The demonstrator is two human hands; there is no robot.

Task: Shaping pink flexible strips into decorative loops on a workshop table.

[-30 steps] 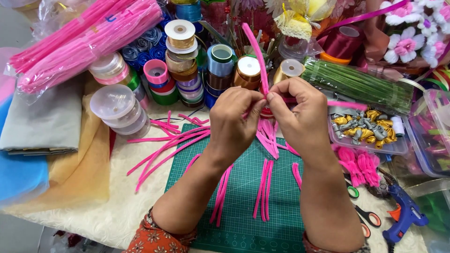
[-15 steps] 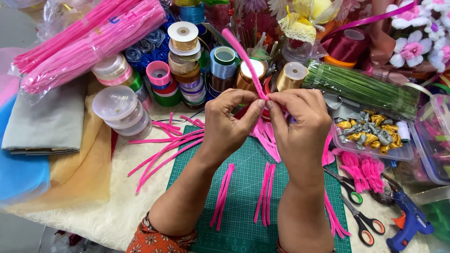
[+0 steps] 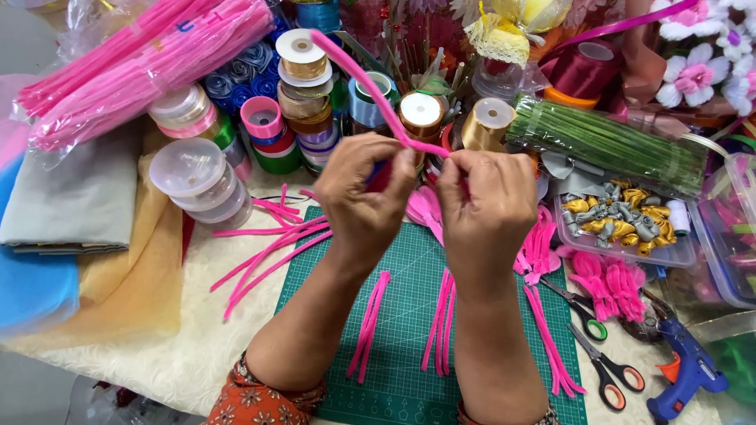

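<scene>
A pink pipe cleaner is pinched between both my hands above the green cutting mat. My left hand grips it near the thumb and my right hand pinches its near end. Its free length rises up and to the left, over the ribbon spools. Folded pink pipe cleaner pieces lie on the mat under my wrists, and more loose ones are spread to the mat's left.
Stacked ribbon spools, clear round tubs and a bag of pink stems stand at the back left. Folded cloths lie left. Green stems, a tray of gold and silver bits, scissors and a blue glue gun are right.
Both hands have stayed together over the mat while working the pipe cleaner. Its free end has swung from upright to leaning far left.
</scene>
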